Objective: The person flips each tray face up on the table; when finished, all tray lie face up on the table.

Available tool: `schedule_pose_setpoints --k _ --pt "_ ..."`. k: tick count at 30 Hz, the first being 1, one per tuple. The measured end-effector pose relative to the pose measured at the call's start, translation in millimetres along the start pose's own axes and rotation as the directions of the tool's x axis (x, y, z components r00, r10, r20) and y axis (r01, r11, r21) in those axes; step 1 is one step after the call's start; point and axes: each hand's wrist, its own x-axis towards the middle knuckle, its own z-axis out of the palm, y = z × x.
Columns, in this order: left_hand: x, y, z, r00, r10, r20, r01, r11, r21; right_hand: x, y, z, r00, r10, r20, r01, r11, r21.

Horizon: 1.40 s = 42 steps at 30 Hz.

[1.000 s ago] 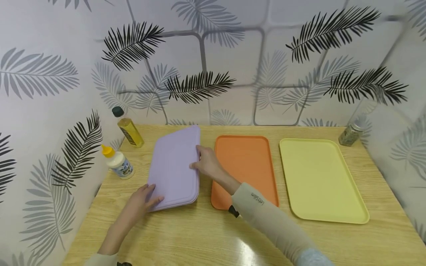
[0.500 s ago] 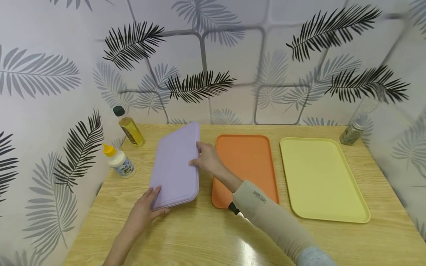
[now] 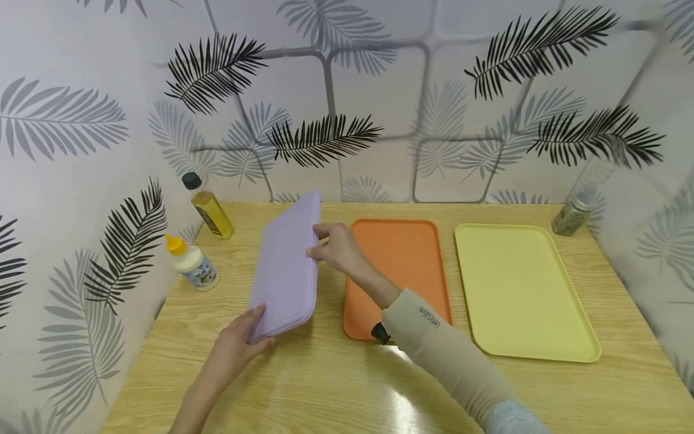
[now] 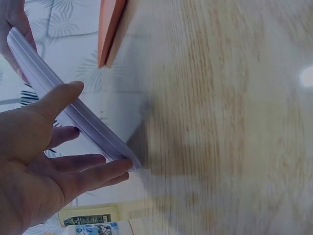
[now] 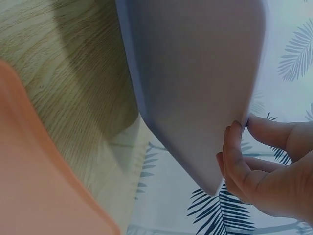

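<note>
A purple tray (image 3: 287,259) is tilted steeply on the left half of the table, its right side raised and its left side low. My right hand (image 3: 337,248) pinches the raised edge; in the right wrist view its thumb lies on one face and curled fingers (image 5: 234,152) on the other. At the near left corner my left hand (image 3: 235,343) holds the tray between thumb and fingers. From the left wrist view, the thumb (image 4: 61,98) crosses the ridged near rim and the fingertips reach the lower corner.
To the right lie an orange tray (image 3: 403,259), partly under the right forearm, and a yellow tray (image 3: 523,289). A white glue bottle (image 3: 192,265) and an oil bottle (image 3: 211,211) stand at the left; a glass jar (image 3: 573,216) is at the back right. Patterned walls border the table.
The purple tray's right side has risen and tilted further, shifting slightly left at the end. My left hand has moved right and closer around the near corner. My right hand has risen slightly.
</note>
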Motion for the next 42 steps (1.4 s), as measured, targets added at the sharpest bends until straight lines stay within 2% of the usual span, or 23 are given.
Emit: schedule_pose_setpoints --k 10,18,22,28,32,42 --pt "-5.8 10.4 0.1 0.998 0.015 -0.060 -0.018 0.998 -0.052 0.9 -10 0 1.000 0.008 0.012 -0.008 0.998 0.058" --pt "-11.6 22.9 0.9 0.988 0.024 -0.149 -0.045 0.990 -0.137 3.6 -25 3 1.000 0.007 0.008 -0.008 0.991 0.131" --pt "-14.6 32.8 2.9 0.973 0.075 -0.216 -0.115 0.976 -0.182 4.2 -32 6 1.000 0.001 0.005 -0.002 0.985 0.172" --pt "-15.3 48.1 1.8 0.933 0.200 -0.301 -0.256 0.953 -0.160 3.7 -41 9 1.000 -0.005 -0.005 0.005 0.975 0.221" --pt "-15.0 57.3 -1.1 0.919 0.219 -0.329 -0.283 0.946 -0.161 4.1 -46 11 1.000 -0.006 -0.015 0.009 0.969 0.247" --pt "-15.0 78.0 -11.8 0.892 0.246 -0.380 -0.322 0.935 -0.151 2.2 -55 18 0.999 -0.015 -0.050 0.026 0.972 0.233"
